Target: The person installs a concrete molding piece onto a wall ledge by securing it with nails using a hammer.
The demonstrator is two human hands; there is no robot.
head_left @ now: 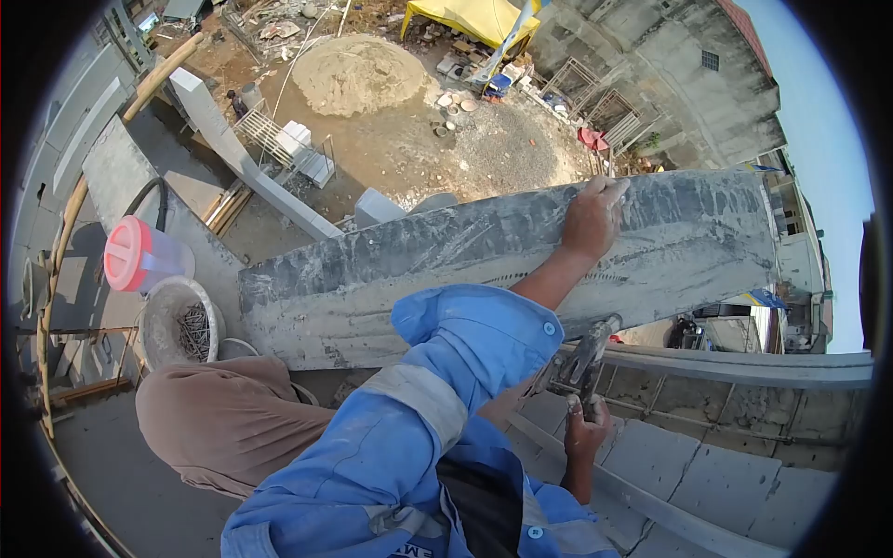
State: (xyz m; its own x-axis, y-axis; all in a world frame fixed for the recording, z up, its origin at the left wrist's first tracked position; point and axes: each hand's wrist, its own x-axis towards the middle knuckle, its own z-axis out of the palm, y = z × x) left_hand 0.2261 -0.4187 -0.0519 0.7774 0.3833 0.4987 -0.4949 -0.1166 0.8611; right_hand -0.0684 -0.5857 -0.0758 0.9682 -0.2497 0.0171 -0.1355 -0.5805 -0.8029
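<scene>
A long, grey, cement-smeared board (372, 288) stands on edge across the middle of the view. At its upper edge, right of centre, my left hand (593, 221) grips it with the fingers over the rim. Below the board, my right hand (584, 430) is closed around the handle of a dirty hammer (588, 358), whose head points up near the board's lower edge. The blue left sleeve hides part of the board. Beside my knee, a whitish bucket (153, 335) contains many nails (194, 332).
A clear jug with a pink lid (130, 254) stands behind the bucket. Block masonry (651, 456) runs along the lower right. Far below lie a sand pile (363, 74), gravel (507, 139) and a yellow canopy (465, 19). Bamboo poles (163, 74) edge the left.
</scene>
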